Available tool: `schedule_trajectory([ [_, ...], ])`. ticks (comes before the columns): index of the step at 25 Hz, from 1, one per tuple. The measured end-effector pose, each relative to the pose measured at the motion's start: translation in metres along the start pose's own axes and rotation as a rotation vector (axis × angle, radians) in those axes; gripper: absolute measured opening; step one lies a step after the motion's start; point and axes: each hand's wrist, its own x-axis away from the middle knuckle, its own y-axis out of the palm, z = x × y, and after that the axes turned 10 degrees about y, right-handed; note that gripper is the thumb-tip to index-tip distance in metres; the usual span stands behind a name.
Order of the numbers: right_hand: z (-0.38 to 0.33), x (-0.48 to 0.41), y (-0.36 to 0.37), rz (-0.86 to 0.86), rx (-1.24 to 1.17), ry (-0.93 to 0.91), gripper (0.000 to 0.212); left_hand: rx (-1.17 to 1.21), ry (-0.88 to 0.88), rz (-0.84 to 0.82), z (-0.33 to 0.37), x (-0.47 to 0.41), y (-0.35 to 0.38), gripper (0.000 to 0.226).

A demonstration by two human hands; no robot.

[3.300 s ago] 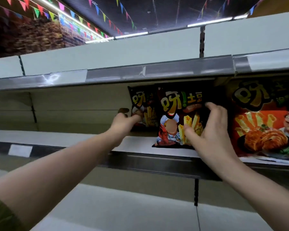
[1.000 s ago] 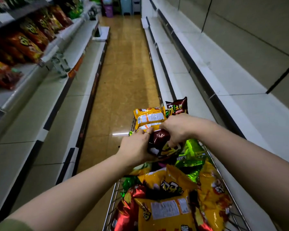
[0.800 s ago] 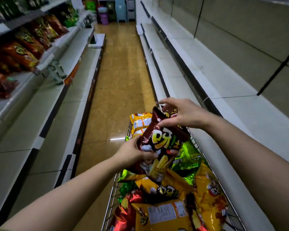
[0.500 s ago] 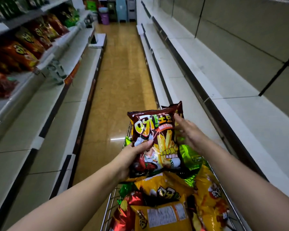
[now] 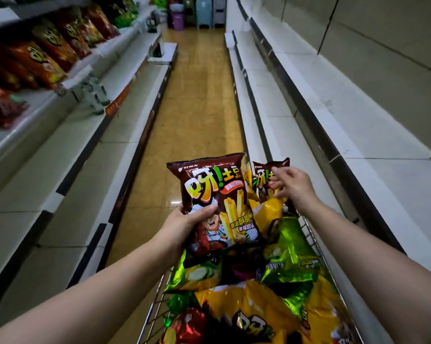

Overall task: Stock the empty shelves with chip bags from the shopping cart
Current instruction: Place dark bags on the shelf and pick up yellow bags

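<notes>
Brown "呀!土豆" bag (image 5: 214,202) clasped in left hand (image 5: 184,224); right hand (image 5: 292,187), splayed, touches second bag (image 5: 262,176).

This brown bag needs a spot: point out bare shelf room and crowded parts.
Bare: the right shelves beside the cart, and the lower left shelf under the red bags. Crowded: that upper left shelf and the heaped cart.

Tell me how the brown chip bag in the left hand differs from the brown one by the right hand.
The near brown bag is held up, gripped by the left hand; the far brown bag sits in the cart. The near brown bag shows most of its front; the far brown bag is partly hidden by the right hand. Both are dark brown with the same yellow logo.
</notes>
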Motion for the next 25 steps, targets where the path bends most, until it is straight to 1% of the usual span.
schedule_trajectory([
  [1, -0.004, -0.017, -0.005, 0.041, -0.101, 0.021, 0.024, 0.004, 0.003, 0.011, -0.002, -0.005, -0.002, 0.031],
  [2, -0.001, -0.035, -0.006, 0.015, -0.231, 0.101, 0.027, 0.003, 0.005, 0.026, -0.004, -0.01, -0.003, 0.024],
  [3, 0.001, -0.045, -0.006, -0.052, -0.296, 0.2, 0.031, 0.001, 0.007, 0.041, -0.005, -0.014, -0.004, 0.021],
  [4, 0.005, -0.046, -0.004, -0.126, -0.275, 0.294, 0.032, 0.0, 0.007, 0.049, -0.004, -0.017, -0.004, 0.025],
  [5, 0.012, -0.049, 0.0, -0.186, -0.234, 0.36, 0.032, -0.003, 0.01, 0.055, -0.006, -0.022, -0.005, 0.033],
  [6, 0.02, -0.051, 0.002, -0.216, -0.207, 0.385, 0.03, -0.014, 0.014, 0.063, -0.008, -0.026, -0.007, 0.041],
  [7, 0.025, -0.053, 0.004, -0.201, -0.231, 0.372, 0.027, -0.025, 0.017, 0.068, -0.011, -0.03, -0.007, 0.044],
  [8, 0.029, -0.055, 0.004, -0.105, -0.264, 0.314, 0.023, -0.031, 0.024, 0.069, -0.013, -0.033, -0.007, 0.042],
  [9, 0.031, -0.06, 0.002, 0.072, -0.236, 0.211, 0.019, -0.027, 0.032, 0.065, -0.015, -0.035, -0.006, 0.036],
  [10, 0.034, -0.069, -0.001, 0.283, -0.103, 0.106, 0.018, -0.021, 0.039, 0.057, -0.017, -0.037, -0.004, 0.03],
  [11, 0.036, -0.076, -0.005, 0.466, 0.106, 0.032, 0.03, -0.019, 0.042, 0.041, -0.02, -0.038, -0.002, 0.026],
  [12, 0.039, -0.084, -0.008, 0.552, 0.316, 0.028, 0.051, -0.02, 0.044, 0.021, -0.022, -0.038, 0.001, 0.023],
  [13, 0.046, -0.094, -0.01, 0.552, 0.463, 0.064, 0.072, -0.021, 0.046, 0.013, -0.025, -0.039, 0.003, 0.024],
  [14, 0.052, -0.103, -0.01, 0.501, 0.542, 0.122, 0.088, -0.024, 0.045, 0.009, -0.028, -0.04, 0.004, 0.027],
  [15, 0.058, -0.11, -0.007, 0.428, 0.554, 0.165, 0.099, -0.028, 0.043, 0.002, -0.03, -0.04, 0.005, 0.03],
  [16, 0.065, -0.117, -0.002, 0.379, 0.534, 0.18, 0.103, -0.031, 0.042, -0.004, -0.032, -0.04, 0.007, 0.033],
  [17, 0.072, -0.123, 0.002, 0.373, 0.521, 0.175, 0.103, -0.029, 0.044, -0.004, -0.034, -0.04, 0.008, 0.033],
  [19, 0.082, -0.127, 0.009, 0.42, 0.571, 0.185, 0.1, -0.026, 0.041, 0.022, -0.039, -0.04, 0.009, 0.028],
  [20, 0.086, -0.127, 0.011, 0.437, 0.602, 0.216, 0.098, -0.029, 0.034, 0.03, -0.04, -0.039, 0.009, 0.029],
  [22, 0.091, -0.121, 0.01, 0.42, 0.622, 0.272, 0.091, -0.049, 0.019, 0.047, -0.043, -0.038, 0.009, 0.035],
  [23, 0.091, -0.117, 0.008, 0.398, 0.612, 0.264, 0.087, -0.056, 0.013, 0.058, -0.043, -0.037, 0.01, 0.039],
  [25, 0.089, -0.107, 0.005, 0.354, 0.555, 0.149, 0.081, -0.054, 0.006, 0.069, -0.042, -0.033, 0.012, 0.043],
])
